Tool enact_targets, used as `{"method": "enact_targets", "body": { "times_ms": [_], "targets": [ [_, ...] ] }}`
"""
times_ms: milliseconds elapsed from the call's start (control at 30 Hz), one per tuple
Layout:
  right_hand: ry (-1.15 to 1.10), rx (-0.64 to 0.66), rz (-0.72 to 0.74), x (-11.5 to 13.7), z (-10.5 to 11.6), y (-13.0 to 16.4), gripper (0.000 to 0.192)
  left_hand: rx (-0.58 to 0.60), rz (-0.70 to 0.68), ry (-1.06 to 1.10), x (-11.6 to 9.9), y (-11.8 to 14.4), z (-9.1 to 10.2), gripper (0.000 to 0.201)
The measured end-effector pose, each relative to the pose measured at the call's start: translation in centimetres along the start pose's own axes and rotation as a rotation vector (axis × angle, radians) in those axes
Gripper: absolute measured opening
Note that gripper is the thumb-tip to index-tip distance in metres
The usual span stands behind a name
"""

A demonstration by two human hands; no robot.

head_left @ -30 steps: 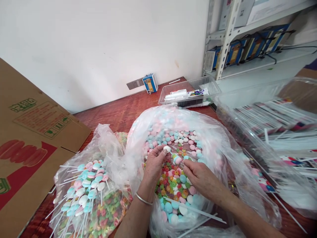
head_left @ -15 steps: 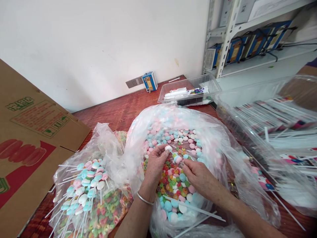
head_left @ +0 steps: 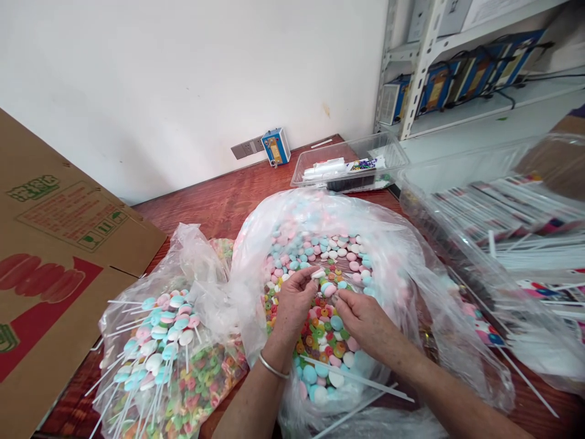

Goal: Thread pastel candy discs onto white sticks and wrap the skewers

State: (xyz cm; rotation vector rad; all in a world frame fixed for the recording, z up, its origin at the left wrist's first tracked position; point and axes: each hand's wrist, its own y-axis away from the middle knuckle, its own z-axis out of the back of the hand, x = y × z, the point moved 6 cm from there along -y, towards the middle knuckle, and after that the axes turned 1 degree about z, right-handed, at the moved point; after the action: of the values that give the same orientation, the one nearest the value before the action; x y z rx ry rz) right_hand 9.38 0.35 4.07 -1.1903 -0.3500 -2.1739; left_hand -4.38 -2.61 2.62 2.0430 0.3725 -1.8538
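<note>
My left hand (head_left: pixel 295 299) pinches a white button-shaped candy (head_left: pixel 319 274) between thumb and fingertips, above a heap of loose candies. My right hand (head_left: pixel 361 314) is closed in a pinch just to the right. At its fingertips shows a pink-and-blue candy (head_left: pixel 328 289); any stick inside this grip is too small to make out. Below both hands lie ring-shaped gummies (head_left: pixel 315 329) and pastel button candies (head_left: pixel 309 373) in a large clear plastic bag (head_left: pixel 256 228), its mouth folded wide. White sticks (head_left: pixel 359 379) rest across the bag's near side.
To the left, candies on white sticks (head_left: pixel 155 341) lie on a bag of gummy rings (head_left: pixel 201 381). A cardboard box (head_left: pixel 59 244) stands beyond them. Clear bins (head_left: pixel 457 268) with cards and sticks stand right, a smaller tray (head_left: pixel 304 183) behind. A blue device (head_left: pixel 276 147) sits by the wall.
My left hand has shifted slightly right, and the white candy has turned more edge-on. My right hand stays almost where it was. The camera view has moved a little.
</note>
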Motion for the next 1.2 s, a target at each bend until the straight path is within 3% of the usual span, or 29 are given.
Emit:
{"method": "enact_targets", "body": {
  "times_ms": [300, 500, 667, 800, 867, 1100, 1200],
  "targets": [
    [-0.074, -0.052, 0.004, -0.7, -0.8, -0.1, 0.026, -0.050, -0.032, -0.128, -0.1, 2.1, -0.3, 0.025],
    [-0.114, -0.110, -0.017, -0.8, -0.6, -0.1, 0.038, -0.162, -0.088, 0.368, -1.6, 2.7, 0.2, 0.035],
    [0.058, -0.026, 0.133, 1.0, -0.5, 0.5, 0.030, -0.092, 0.075, 0.546, -1.4, 1.8, -2.2, 0.030],
    [0.236, 0.048, 0.081, 0.6, 0.0, 0.8, 0.025, -0.200, 0.080, 0.551, -1.1, 1.4, -2.4, 0.029],
    [0.266, 0.055, 0.062, 0.2, 0.0, 0.8, 0.025, -0.193, 0.056, 0.541, -1.0, 1.4, -2.6, 0.028],
    [0.188, 0.051, 0.059, 0.8, -1.5, 1.0, 0.028, -0.170, 0.062, 0.349, -0.5, 3.0, -4.0, 0.042],
    [0.105, 0.037, 0.071, 1.0, -1.7, 1.0, 0.028, -0.140, 0.078, 0.285, -0.4, 3.6, -3.1, 0.047]
  ]
}}
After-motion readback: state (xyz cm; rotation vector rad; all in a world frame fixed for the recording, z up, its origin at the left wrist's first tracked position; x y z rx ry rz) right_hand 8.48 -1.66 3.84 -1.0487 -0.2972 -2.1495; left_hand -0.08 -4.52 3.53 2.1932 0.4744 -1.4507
